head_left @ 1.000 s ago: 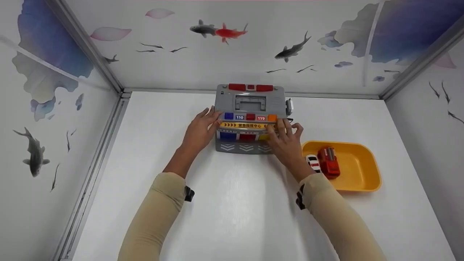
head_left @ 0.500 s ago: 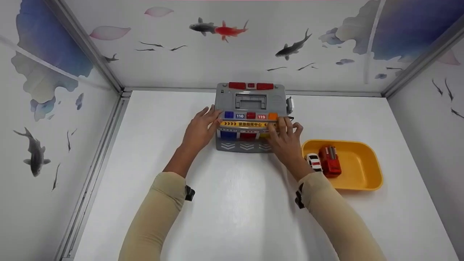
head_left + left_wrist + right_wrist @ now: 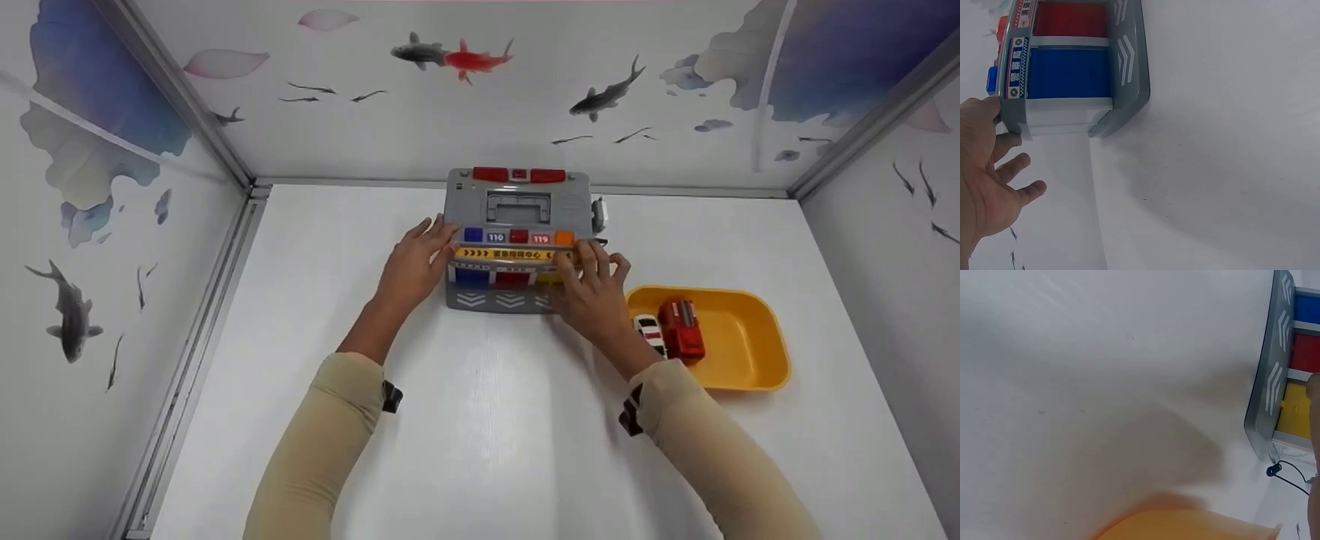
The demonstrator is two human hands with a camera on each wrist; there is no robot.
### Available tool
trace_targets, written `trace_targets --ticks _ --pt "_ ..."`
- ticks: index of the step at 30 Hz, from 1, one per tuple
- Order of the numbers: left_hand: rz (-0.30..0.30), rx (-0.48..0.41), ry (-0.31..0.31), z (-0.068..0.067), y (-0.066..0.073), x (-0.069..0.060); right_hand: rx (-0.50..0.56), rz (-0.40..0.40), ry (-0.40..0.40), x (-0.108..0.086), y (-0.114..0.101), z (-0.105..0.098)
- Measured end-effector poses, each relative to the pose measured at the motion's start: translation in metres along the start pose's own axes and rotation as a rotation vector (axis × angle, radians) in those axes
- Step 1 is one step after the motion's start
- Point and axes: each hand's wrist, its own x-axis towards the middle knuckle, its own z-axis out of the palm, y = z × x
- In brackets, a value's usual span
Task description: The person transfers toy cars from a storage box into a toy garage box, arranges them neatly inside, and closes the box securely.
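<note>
A grey toy rescue garage [image 3: 469, 196] stands near the back wall in the head view. It has red lights on top, coloured buttons, a yellow banner and blue, red and yellow doors. My left hand [image 3: 409, 266] holds its left front corner between thumb and index finger; in the left wrist view the other fingers spread free of it. My right hand [image 3: 596, 307] touches the right front with bent fingers, over the banner and the yellow door [image 3: 1296, 410]. A fingertip shows by that door in the right wrist view; most of this hand is outside that view.
A yellow tray [image 3: 742, 296] sits right of the garage, beside my right wrist. Inside lie a white toy car [image 3: 649, 332] and a red toy fire engine [image 3: 682, 330]. A black cord [image 3: 1289, 481] hangs at the garage's right side. Printed walls enclose the white table [image 3: 480, 435].
My right hand has shifted slightly to the right and down, its thumb side now lower over the yellow door. My left hand keeps its hold on the garage corner.
</note>
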Motion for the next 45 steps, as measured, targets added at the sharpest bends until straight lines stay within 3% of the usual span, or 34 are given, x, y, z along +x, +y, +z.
trace_targets --ticks 6,11,25,36,45 --pt "-0.01 -0.005 -0.006 0.0 -0.002 -0.001 0.195 0.009 -0.043 0.0 0.004 -0.014" --pt "-0.009 -0.001 -0.002 0.002 -0.004 -0.001 0.265 -0.009 -0.034 0.002 0.008 -0.025" --pt "0.0 0.005 -0.004 -0.002 -0.002 0.004 0.25 -0.125 0.02 0.028 -0.004 -0.043" --pt "-0.008 0.026 -0.004 -0.002 0.0 0.005 0.263 -0.192 -0.043 0.045 -0.021 -0.047" --pt "-0.015 0.042 -0.01 -0.002 0.003 0.002 0.21 -0.217 -0.105 0.05 -0.03 -0.047"
